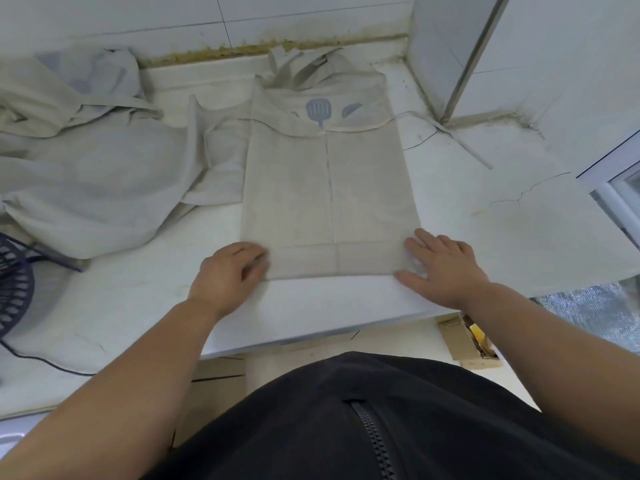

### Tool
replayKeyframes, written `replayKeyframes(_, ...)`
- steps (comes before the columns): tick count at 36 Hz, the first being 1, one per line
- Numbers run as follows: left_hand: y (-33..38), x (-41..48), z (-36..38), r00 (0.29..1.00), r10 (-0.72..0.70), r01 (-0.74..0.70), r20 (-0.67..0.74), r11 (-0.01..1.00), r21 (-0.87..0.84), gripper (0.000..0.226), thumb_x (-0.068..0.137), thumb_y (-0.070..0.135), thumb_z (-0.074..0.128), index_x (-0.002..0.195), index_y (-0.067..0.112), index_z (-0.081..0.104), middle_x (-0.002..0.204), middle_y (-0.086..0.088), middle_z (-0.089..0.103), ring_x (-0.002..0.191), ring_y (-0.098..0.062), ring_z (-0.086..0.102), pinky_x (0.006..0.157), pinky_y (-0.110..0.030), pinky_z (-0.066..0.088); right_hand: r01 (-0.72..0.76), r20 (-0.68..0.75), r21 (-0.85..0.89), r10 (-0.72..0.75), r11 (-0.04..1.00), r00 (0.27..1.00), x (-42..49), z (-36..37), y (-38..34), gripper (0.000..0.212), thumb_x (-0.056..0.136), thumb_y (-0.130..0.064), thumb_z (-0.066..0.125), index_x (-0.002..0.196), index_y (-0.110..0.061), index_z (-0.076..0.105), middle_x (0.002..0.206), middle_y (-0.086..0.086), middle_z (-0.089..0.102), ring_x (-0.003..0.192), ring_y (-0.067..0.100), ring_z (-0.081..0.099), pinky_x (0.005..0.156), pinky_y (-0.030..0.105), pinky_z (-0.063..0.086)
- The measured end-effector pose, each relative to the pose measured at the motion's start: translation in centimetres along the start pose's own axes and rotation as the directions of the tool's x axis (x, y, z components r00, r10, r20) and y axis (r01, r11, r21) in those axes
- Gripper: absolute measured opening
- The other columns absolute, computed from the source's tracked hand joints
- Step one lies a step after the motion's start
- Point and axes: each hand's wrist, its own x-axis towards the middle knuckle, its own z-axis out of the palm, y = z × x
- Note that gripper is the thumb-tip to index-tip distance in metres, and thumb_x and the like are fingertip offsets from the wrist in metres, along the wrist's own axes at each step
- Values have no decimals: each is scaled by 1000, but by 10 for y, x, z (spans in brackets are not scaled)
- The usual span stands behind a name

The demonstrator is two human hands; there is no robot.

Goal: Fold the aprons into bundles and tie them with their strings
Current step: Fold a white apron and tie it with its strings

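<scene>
The apron lies in the middle of the white counter, folded lengthwise into a long panel, with its two side edges meeting down the centre. Its bib end is toward the tiled wall and its hem is near the counter's front edge. The only marking I can make out on it is a blue spatula print at the bib, with part of a second blue shape beside it. The neck strap is bunched up at the far end, and one string trails off to the right across the counter.

The right hand lies flat at the near right corner, with its fingers straight and spread on the cloth. The left hand is at the near left corner with its fingers bent over the edge (it is blurred, so I cannot tell whether it pinches the fabric or only presses it).

To the left, more aprons sit in a loose, crumpled heap that touches the folded one's left side. A dark perforated object with a cable sits at the counter's left edge. A cardboard box shows below the counter on the right. The person wears a black zip jacket.
</scene>
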Motion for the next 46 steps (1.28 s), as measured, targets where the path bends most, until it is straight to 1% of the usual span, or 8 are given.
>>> replayKeyframes(3, 0, -6, -8, 992, -64, 63, 107, 998, 8, 82, 68, 80, 48, 131, 27, 57, 136, 14, 50, 133, -13, 39, 114, -36, 28, 19, 23, 3, -19, 1000, 1000, 0, 0, 8, 87, 73, -80, 19, 147, -32, 18, 157, -9, 12, 138, 20, 23, 113, 38, 13)
replayKeyframes(6, -1, -10, -7, 984, -96, 97, 150, 995, 4, 101, 54, 89, 52, 138, 32, 46, 145, 17, 40, 140, -11, 27, 117, -35, 20, 49, 5, -15, -49, 999, 999, 2, -1, 11, 71, 87, -71, 27, 146, -32, 20, 156, -10, 15, 136, 17, 29, 111, 37, 17)
replayKeyframes(16, -4, 2, -14, 979, -143, 167, 144, 971, -174, 59, 66, 41, 66, 123, 23, 62, 126, 3, 60, 122, -21, 49, 106, -38, 39, 47, -112, 13, -45, 999, 993, 0, -6, 12, 50, 91, -60, 37, 128, -29, 49, 138, -14, 43, 122, 16, 47, 101, 34, 25)
replayKeyframes(20, 0, 9, -16, 975, -152, 185, 159, 958, -218, 45, 76, 8, 74, 119, 15, 65, 122, -2, 60, 113, -19, 54, 99, -23, 38, 58, -84, 21, -56, 998, 995, 6, -15, 13, 43, 91, -50, 44, 128, -29, 51, 140, -15, 44, 124, 14, 46, 103, 34, 26)
replayKeyframes(25, 5, 14, -21, 951, -224, 279, 212, 917, -284, 47, 75, 13, 78, 118, 24, 64, 116, 10, 55, 105, -8, 52, 88, -17, 36, 42, -144, 118, -25, 992, 989, 17, -15, 15, 33, 96, -39, 37, 103, -19, 63, 106, -7, 60, 99, 19, 56, 90, 34, 35)
replayKeyframes(29, 6, 18, -24, 922, -278, 365, 269, 854, -370, 42, 76, 8, 76, 110, 31, 65, 109, 13, 59, 96, -2, 55, 75, -15, 40, -37, -94, 397, 81, 917, 992, 25, -20, 17, 40, 95, -36, 43, 67, -9, 47, 69, 2, 46, 71, 28, 50, 70, 33, 33)
replayKeyframes(38, 10, 33, -21, 878, -454, 471, 151, 765, -440, 16, 92, 34, 59, 100, 21, 55, 89, 7, 58, 79, -11, 53, 63, -22, 40, -94, 45, 522, 83, 848, 996, 45, -30, 29, 43, 91, -43, 55, 64, -14, 38, 65, 1, 42, 61, 16, 40, 56, 27, 28)
replayKeyframes(46, 11, 51, -6, 820, -571, 556, 22, 788, -263, 27, 96, 36, 49, 92, 10, 56, 79, -3, 53, 77, -25, 49, 59, -31, 34, -198, 28, 338, 201, 920, 979, 60, -23, 19, 46, 99, -50, 28, 66, -19, 39, 71, -2, 45, 83, 26, 50, 77, 35, 39)
